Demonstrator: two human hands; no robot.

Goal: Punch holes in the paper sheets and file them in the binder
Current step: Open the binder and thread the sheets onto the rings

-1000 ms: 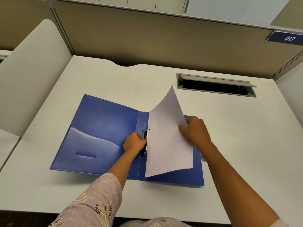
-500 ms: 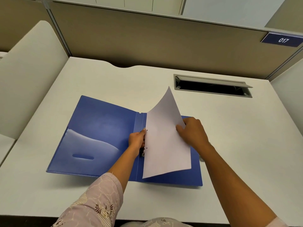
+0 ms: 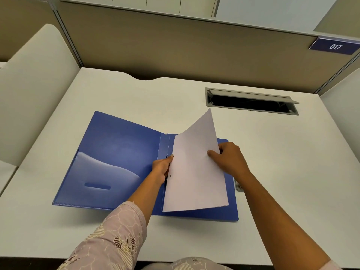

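- Two hands are at the blue binder (image 3: 120,152), which lies open and flat on the white table (image 3: 282,152), near its front edge.
- One white paper sheet (image 3: 194,172) sits over the binder's right half. Its left edge runs along the spine, and its far right corner is lifted and curls up off the cover.
- A small punched hole (image 3: 170,175) shows near the sheet's left edge.
- The left hand (image 3: 161,168) is curled at the spine and pinches that left edge, with the thumb tip on top and the fingers tucked out of sight under the paper.
- The right hand (image 3: 230,159) grips the sheet's right edge, with the thumb lying on the face and the fingers bent round behind.
- A translucent pocket (image 3: 101,178) covers the lower part of the binder's left cover.
- A grey object (image 3: 238,187) shows on the table just beside the right wrist, mostly hidden.
- An open cable hatch (image 3: 251,103) is set into the table well behind the binder.
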